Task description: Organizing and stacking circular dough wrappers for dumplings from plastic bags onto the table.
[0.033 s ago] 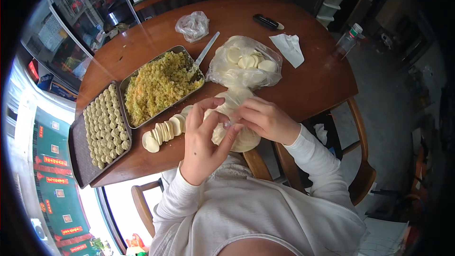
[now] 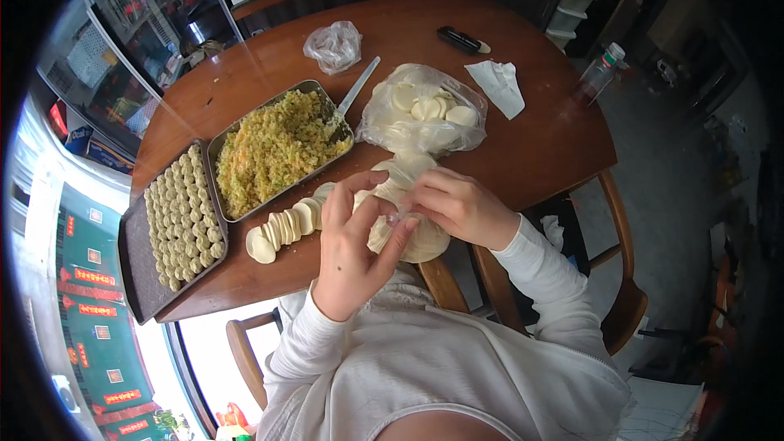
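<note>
A clear plastic bag [image 2: 429, 245] of pale round dough wrappers hangs over the table's near edge, in front of me. My left hand [image 2: 349, 251] has its thumb and fingers curled in on a bunched bit of this bag. From the other side, my right hand [image 2: 467, 207] pinches the same spot, its fingers pressed together. What lies between the fingertips is partly hidden. Beyond my hands rests another clear bag [image 2: 420, 126] of wrappers. A row of overlapping wrappers [image 2: 284, 225] lies left of my left hand, its right end partly covered by that hand.
A metal tray [image 2: 214, 153] of chopped yellow-green filling stands at left, beside a dark tray [image 2: 135, 278] with rows of small dumplings. Farther back are a pale spatula handle [image 2: 359, 86], a crumpled bag [image 2: 333, 46], a black object [image 2: 460, 39], a white paper [image 2: 498, 86] and a bottle [image 2: 600, 72].
</note>
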A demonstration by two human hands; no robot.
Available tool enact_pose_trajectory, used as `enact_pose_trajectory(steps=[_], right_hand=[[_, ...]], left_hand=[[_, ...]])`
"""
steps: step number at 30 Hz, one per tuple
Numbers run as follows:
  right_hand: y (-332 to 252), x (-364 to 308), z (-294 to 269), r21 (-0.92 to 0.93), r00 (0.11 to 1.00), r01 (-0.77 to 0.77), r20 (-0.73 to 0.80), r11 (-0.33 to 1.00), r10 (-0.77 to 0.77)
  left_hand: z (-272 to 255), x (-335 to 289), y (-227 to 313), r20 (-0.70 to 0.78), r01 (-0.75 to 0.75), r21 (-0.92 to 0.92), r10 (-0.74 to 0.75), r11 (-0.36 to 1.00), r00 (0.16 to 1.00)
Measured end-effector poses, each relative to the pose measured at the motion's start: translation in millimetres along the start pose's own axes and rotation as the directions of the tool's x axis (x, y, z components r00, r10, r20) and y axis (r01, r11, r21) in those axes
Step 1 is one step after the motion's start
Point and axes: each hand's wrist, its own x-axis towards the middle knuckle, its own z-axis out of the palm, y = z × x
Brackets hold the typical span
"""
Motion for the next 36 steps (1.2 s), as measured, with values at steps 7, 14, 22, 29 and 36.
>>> enact_pose_trajectory(steps=[7, 14, 22, 29, 36], right_hand=[[-17, 12, -32, 0.169, 0.985, -0.132, -0.091, 0.977, 0.149], [-51, 45, -122, 0.100, 0.955, -0.250, -0.137, 0.963, 0.262], [53, 150, -188, -0.224, 0.957, -0.151, -0.276, 0.963, 0.086], [202, 233, -109, -0.277, 0.941, -0.204, -0.319, 0.939, 0.111], [291, 245, -8, -0.076, 0.932, -0.295, -0.243, 0.952, 0.270]], left_hand=[[-13, -42, -4, -0.103, -0.048, -0.053, 0.042, 0.997, 0.994], [-49, -139, -54, -0.533, 0.111, 0.085, -0.049, 0.990, 0.845], [-78, -154, -93, -0.877, 0.194, 0.125, 0.017, 0.973, 0.480], [-91, -141, -131, -0.870, 0.241, 0.162, 0.023, 0.957, 0.493], [-87, -150, -134, -0.863, 0.228, 0.135, 0.002, 0.964, 0.505]])
